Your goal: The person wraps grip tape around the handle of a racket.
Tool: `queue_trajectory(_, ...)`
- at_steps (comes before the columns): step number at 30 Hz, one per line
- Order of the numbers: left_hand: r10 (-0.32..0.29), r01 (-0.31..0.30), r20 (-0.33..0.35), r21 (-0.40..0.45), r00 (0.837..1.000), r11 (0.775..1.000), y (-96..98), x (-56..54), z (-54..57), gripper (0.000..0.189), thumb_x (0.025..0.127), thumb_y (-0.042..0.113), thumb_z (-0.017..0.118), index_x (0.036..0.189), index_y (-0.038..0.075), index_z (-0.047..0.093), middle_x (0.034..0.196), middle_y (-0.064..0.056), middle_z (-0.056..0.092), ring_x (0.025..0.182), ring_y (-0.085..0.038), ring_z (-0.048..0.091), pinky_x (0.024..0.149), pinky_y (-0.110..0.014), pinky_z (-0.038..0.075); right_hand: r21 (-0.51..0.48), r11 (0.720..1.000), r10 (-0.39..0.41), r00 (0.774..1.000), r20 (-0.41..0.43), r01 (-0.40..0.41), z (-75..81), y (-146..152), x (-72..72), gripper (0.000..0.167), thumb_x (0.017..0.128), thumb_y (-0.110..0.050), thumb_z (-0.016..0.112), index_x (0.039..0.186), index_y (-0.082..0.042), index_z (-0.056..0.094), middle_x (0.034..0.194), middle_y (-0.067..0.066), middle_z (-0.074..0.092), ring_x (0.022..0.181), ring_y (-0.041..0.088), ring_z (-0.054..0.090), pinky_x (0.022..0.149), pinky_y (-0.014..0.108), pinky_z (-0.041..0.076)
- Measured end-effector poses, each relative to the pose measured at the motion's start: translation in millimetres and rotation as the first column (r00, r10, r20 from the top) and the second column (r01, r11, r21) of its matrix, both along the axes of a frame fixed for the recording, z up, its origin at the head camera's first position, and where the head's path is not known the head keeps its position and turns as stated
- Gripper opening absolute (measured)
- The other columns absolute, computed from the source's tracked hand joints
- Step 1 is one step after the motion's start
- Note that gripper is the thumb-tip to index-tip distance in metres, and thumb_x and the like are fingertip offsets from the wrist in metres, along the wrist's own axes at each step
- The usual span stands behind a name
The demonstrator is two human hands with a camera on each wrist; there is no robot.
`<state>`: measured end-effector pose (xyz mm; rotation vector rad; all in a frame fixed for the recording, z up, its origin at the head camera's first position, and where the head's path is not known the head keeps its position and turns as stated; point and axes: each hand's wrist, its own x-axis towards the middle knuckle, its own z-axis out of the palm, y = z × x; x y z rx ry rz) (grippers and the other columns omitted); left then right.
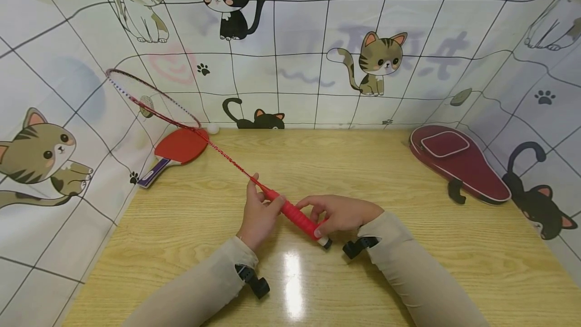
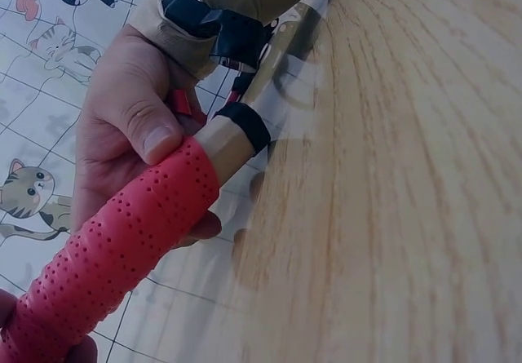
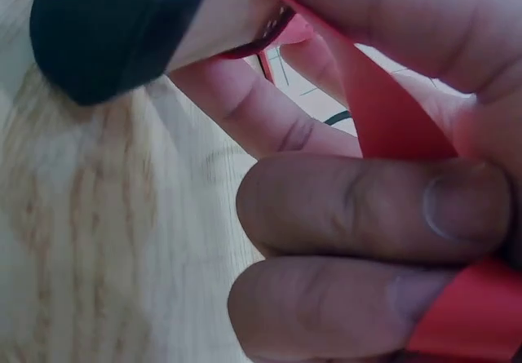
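Note:
A badminton racket slants across the middle of the table, its head up at the back left. Perforated red grip tape is wound round its handle, leaving pale bare handle by the black end cap. My left hand grips the racket at the handle's upper end, thumb on top. At the butt end my right hand pinches the tape against the handle. A loose strip of the red tape runs through its curled fingers in the right wrist view.
A red table tennis bat lies at the back left, below the racket's head, with a white ball beside it. A dark red bat case lies at the back right. Cat-printed cloth walls border the wooden table.

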<state>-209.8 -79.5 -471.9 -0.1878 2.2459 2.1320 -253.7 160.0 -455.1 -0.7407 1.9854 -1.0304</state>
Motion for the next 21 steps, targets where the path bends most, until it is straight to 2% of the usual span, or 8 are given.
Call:
queue_trajectory(6, 0.004, -0.004, 0.003, 0.050, 1.000, 0.999, 0.8, -1.2, 2.1, 0.090, 0.098, 0.004, 0.065, 0.167, 0.014, 0.008, 0.121, -0.026, 0.062, 0.097, -0.027, 0.074, 0.084, -0.031, 0.060, -0.005, 1.000, 0.015, 1.000, 0.009, -0.015, 1.1, -0.2, 0.3, 0.069, 0.090, -0.010, 0.079, 0.149, -0.033, 0.052, 0.109, 0.003, 0.074, 0.100, 0.024, 0.072, 0.088, 0.041, 0.054)
queue_trajectory(14, -0.028, 0.028, 0.004, -0.010, 1.000, 1.000, -1.5, 2.0, 1.8, 0.093, 0.099, 0.019, 0.073, 0.168, 0.023, 0.009, 0.117, -0.020, 0.063, 0.079, -0.021, 0.067, 0.074, -0.033, 0.057, -0.028, 0.999, 0.035, 0.999, -0.012, -0.036, -0.9, -2.1, 1.0, 0.066, 0.090, -0.009, 0.080, 0.146, -0.031, 0.052, 0.104, 0.004, 0.074, 0.091, 0.025, 0.073, 0.081, 0.041, 0.058)
queue_trajectory(21, -0.028, 0.028, -0.004, 0.005, 1.000, 1.000, -0.4, 1.2, 2.6, 0.093, 0.100, 0.014, 0.071, 0.168, 0.022, 0.007, 0.118, -0.021, 0.063, 0.082, -0.022, 0.069, 0.075, -0.030, 0.055, -0.010, 1.000, 0.028, 0.999, -0.019, -0.028, 1.2, -0.6, -0.1, 0.065, 0.090, -0.009, 0.080, 0.145, -0.031, 0.054, 0.104, 0.002, 0.074, 0.097, 0.024, 0.071, 0.086, 0.042, 0.056)
